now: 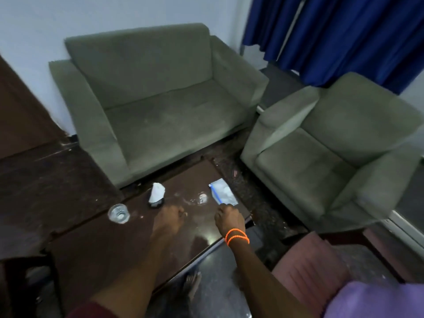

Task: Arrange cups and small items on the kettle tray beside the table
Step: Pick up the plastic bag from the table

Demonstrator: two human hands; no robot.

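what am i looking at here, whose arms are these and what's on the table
This is one picture from a camera worn on a person's head, looking down at their own arms. There is no machine. The left hand rests low over the dark table, apparently holding nothing. The right hand, with orange bands on its wrist, touches the near edge of a clear plastic bag; whether it grips it is unclear. Also on the table: a glass cup and a white folded item in a dark holder. Green sofas stand behind.

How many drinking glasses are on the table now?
1. The glass stands at the table's left edge, left of the left hand. No others are visible.
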